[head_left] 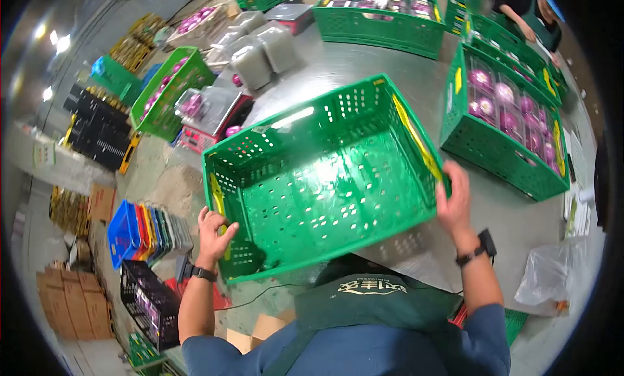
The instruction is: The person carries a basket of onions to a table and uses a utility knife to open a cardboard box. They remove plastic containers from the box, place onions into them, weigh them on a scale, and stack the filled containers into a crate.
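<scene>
An empty green perforated plastic crate [325, 181] with yellow handle bars is tilted toward me over the near edge of a metal table [416, 83]. My left hand [214, 231] grips its left rim by the yellow bar. My right hand [455, 200] clasps the right rim near the other yellow bar. Both wrists wear dark bands.
To the right sits a green crate [504, 125] filled with packed purple fruit; more such crates [383, 15] stand at the back, where another person [526, 12] works. A scale and grey trays [253, 54] lie left of the crate. Stacked crates and cartons [65, 304] fill the floor at left.
</scene>
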`<move>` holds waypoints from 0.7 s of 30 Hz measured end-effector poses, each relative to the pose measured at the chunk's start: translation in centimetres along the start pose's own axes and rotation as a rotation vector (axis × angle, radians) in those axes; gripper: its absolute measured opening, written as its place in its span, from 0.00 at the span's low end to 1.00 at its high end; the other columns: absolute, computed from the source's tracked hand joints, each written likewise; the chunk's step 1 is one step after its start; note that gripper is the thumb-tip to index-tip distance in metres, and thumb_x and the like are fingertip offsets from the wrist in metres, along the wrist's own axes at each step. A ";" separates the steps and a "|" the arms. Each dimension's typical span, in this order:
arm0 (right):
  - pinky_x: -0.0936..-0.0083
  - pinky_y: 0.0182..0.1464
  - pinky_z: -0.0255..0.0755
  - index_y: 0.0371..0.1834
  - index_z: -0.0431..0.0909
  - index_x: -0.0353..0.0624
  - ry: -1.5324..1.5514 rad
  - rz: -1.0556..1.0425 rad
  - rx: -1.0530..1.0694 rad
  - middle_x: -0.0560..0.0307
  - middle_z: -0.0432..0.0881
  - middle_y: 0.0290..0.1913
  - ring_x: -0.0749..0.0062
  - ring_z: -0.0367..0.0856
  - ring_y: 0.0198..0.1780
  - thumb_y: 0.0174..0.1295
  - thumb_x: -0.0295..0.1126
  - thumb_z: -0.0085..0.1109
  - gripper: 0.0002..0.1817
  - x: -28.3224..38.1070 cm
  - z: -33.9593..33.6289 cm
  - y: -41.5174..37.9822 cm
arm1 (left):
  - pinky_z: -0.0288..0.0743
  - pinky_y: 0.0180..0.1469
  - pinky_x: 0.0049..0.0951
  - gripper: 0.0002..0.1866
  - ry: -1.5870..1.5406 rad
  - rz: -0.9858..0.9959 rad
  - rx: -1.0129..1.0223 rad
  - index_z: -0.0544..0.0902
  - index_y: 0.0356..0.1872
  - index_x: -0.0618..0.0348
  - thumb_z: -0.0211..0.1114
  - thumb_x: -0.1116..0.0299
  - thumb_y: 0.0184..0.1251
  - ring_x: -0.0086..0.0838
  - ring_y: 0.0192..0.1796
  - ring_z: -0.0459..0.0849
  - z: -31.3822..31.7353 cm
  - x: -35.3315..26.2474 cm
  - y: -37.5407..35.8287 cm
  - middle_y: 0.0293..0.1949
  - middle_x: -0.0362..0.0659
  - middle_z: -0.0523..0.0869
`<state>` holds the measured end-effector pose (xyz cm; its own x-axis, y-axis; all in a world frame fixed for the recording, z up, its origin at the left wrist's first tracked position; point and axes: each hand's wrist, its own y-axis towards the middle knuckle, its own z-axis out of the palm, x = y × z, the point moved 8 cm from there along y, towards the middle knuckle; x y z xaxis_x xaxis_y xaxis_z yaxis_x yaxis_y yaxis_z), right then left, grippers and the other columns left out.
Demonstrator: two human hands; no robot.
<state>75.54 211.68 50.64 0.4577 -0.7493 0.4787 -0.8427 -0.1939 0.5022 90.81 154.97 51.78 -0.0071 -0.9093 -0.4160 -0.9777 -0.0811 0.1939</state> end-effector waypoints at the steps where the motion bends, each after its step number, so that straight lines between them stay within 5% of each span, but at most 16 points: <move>1: 0.54 0.69 0.66 0.64 0.71 0.34 -0.040 -0.037 -0.060 0.40 0.73 0.67 0.45 0.73 0.67 0.67 0.33 0.60 0.25 -1.0 0.9 3.2 | 0.54 0.75 0.49 0.18 -0.036 -0.064 -0.045 0.82 0.25 0.58 0.71 0.53 0.63 0.37 0.42 0.81 0.2 -0.2 -0.6 0.30 0.42 0.81; 3: 0.53 0.67 0.67 0.65 0.71 0.34 -0.317 0.072 -0.274 0.39 0.74 0.65 0.44 0.73 0.65 0.69 0.38 0.62 0.26 -2.0 1.7 8.6 | 0.52 0.76 0.49 0.19 -0.090 -0.149 -0.159 0.83 0.26 0.57 0.66 0.53 0.70 0.35 0.44 0.81 1.6 -0.7 -1.5 0.32 0.41 0.82; 6: 0.55 0.66 0.67 0.67 0.69 0.33 0.028 0.250 -0.350 0.38 0.74 0.64 0.45 0.73 0.65 0.70 0.44 0.64 0.31 -1.9 3.3 11.2 | 0.47 0.78 0.49 0.20 -0.209 -0.260 -0.312 0.87 0.31 0.56 0.57 0.53 0.79 0.32 0.48 0.80 3.4 -4.1 -1.5 0.34 0.39 0.83; 9: 0.58 0.69 0.66 0.72 0.64 0.30 0.445 0.252 -0.012 0.37 0.73 0.66 0.52 0.72 0.68 0.68 0.47 0.67 0.39 5.7 7.3 5.7 | 0.44 0.77 0.50 0.19 -0.269 -0.317 -0.398 0.88 0.35 0.52 0.57 0.52 0.78 0.32 0.54 0.78 5.4 -7.7 -0.9 0.40 0.38 0.84; 13: 0.56 0.73 0.64 0.82 0.44 0.29 0.745 0.509 0.426 0.30 0.63 0.76 0.47 0.62 0.78 0.62 0.41 0.72 0.55 16.1 11.5 -3.0 | 0.45 0.75 0.56 0.14 -0.318 -0.173 -0.226 0.85 0.41 0.52 0.66 0.52 0.69 0.35 0.59 0.79 5.6 -12.2 -0.1 0.46 0.41 0.86; 14: 0.57 0.73 0.66 0.83 0.40 0.31 0.809 0.451 0.332 0.32 0.62 0.77 0.48 0.62 0.78 0.62 0.37 0.72 0.57 18.1 11.9 -4.0 | 0.48 0.74 0.56 0.14 -0.318 -0.057 -0.214 0.84 0.44 0.52 0.69 0.54 0.66 0.36 0.60 0.78 4.4 -12.7 -0.1 0.49 0.41 0.85; 17: 0.67 0.72 0.67 0.85 0.36 0.34 0.600 0.412 0.218 0.42 0.63 0.78 0.61 0.71 0.72 0.61 0.21 0.60 0.52 18.9 13.9 -5.5 | 0.55 0.71 0.58 0.18 -0.190 0.146 -0.288 0.83 0.47 0.53 0.75 0.57 0.60 0.41 0.63 0.77 0.7 -9.1 0.7 0.54 0.44 0.83; 21: 0.70 0.71 0.66 0.85 0.38 0.35 0.646 0.403 0.135 0.41 0.66 0.77 0.60 0.72 0.72 0.51 0.17 0.52 0.54 18.8 15.7 -4.4 | 0.55 0.71 0.64 0.27 0.019 0.209 -0.279 0.81 0.54 0.56 0.74 0.49 0.59 0.45 0.68 0.73 -1.4 1.1 2.8 0.59 0.47 0.80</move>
<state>83.44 188.53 46.15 0.1480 -0.2680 0.9520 -0.9876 -0.0915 0.1278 88.37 153.19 53.07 -0.1944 -0.9252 -0.3259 -0.8603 0.0011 0.5099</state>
